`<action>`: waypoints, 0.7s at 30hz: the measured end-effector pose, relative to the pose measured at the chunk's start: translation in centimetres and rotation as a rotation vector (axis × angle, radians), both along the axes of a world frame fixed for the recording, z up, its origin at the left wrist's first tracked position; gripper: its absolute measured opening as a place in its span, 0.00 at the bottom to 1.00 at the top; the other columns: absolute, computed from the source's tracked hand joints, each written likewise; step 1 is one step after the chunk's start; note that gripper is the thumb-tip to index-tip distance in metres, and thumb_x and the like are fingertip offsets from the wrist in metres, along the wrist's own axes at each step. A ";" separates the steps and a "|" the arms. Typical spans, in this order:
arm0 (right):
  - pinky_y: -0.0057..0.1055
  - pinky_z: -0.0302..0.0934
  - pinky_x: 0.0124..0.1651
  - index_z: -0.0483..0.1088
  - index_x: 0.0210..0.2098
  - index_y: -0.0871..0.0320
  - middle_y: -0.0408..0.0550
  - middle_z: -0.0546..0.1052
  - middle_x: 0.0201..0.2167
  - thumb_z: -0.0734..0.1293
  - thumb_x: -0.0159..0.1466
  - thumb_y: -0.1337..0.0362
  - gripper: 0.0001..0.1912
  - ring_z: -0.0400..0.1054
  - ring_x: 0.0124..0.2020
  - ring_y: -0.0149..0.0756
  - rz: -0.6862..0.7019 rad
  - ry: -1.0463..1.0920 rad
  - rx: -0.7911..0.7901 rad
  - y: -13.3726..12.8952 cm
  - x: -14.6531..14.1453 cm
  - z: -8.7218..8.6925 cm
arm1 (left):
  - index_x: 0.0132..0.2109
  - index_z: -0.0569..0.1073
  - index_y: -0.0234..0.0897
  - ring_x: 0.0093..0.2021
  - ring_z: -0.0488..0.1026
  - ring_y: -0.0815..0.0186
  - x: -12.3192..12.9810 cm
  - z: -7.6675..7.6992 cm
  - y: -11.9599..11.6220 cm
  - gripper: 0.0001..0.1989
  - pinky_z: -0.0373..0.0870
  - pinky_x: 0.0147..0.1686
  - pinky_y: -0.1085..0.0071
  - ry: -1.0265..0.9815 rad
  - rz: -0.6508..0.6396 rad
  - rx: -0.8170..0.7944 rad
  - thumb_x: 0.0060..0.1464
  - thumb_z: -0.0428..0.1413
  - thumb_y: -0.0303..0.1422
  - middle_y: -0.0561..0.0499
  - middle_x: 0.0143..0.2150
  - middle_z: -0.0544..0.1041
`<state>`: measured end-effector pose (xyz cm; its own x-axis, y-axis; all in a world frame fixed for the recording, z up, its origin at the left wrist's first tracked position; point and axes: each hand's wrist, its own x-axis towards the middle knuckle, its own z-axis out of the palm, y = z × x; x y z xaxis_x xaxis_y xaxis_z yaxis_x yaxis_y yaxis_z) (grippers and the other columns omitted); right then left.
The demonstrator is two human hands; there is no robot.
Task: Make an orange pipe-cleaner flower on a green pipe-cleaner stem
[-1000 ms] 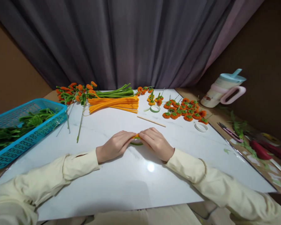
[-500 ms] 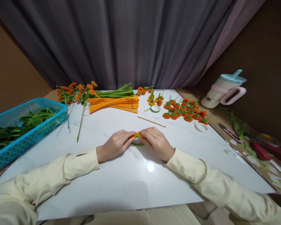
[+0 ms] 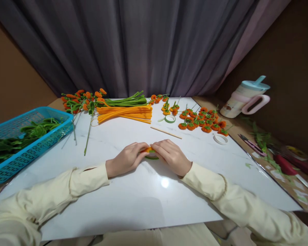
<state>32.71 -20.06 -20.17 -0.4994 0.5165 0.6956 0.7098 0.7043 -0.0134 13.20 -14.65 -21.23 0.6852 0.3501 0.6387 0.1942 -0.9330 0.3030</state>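
My left hand (image 3: 129, 156) and my right hand (image 3: 172, 157) meet over the middle of the white table. Both are closed, thumbs and fingers pinching a small orange chenille stem piece (image 3: 149, 149) between them. Most of that piece is hidden by my fingers. Just below it shows the curved green edge of a tape roll (image 3: 152, 158), partly covered by my hands. Beyond them lie a thin wooden stick (image 3: 166, 133), a bundle of orange chenille stems (image 3: 124, 114) and a bundle of green chenille stems (image 3: 128, 101).
A blue basket (image 3: 50, 139) of green leaves stands at left. Orange chenille flowers (image 3: 86, 99) lie back left; several small orange balls with green tops (image 3: 201, 119) sit right. Two more tape rolls, green (image 3: 170, 119) and white (image 3: 220, 139), pliers (image 3: 251, 145) and a tumbler (image 3: 243, 97) are nearby.
My right fingers have shifted slightly left along the orange chenille stem piece, closer to my left fingertips. More of the piece shows beside my left hand. Everything else stays put.
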 end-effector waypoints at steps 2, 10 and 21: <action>0.33 0.60 0.37 0.65 0.45 0.64 0.54 0.75 0.35 0.54 0.69 0.68 0.11 0.67 0.35 0.36 0.004 -0.018 -0.011 0.0 0.1 0.0 | 0.47 0.61 0.35 0.34 0.73 0.66 0.0 -0.1 0.0 0.08 0.72 0.35 0.69 -0.005 0.036 -0.034 0.60 0.48 0.28 0.47 0.36 0.74; 0.32 0.59 0.37 0.65 0.42 0.63 0.53 0.76 0.33 0.54 0.68 0.70 0.10 0.67 0.35 0.35 0.029 -0.042 -0.033 0.1 0.2 -0.2 | 0.45 0.61 0.36 0.33 0.70 0.66 0.0 0.1 -0.1 0.07 0.69 0.35 0.70 0.019 0.026 0.007 0.59 0.50 0.29 0.49 0.35 0.73; 0.32 0.59 0.35 0.64 0.39 0.62 0.51 0.75 0.30 0.51 0.69 0.71 0.11 0.67 0.31 0.34 0.048 -0.025 -0.030 0.0 0.1 -0.1 | 0.46 0.65 0.34 0.36 0.71 0.64 0.3 0.6 -0.1 0.09 0.67 0.38 0.67 0.070 0.021 -0.016 0.59 0.51 0.33 0.46 0.37 0.75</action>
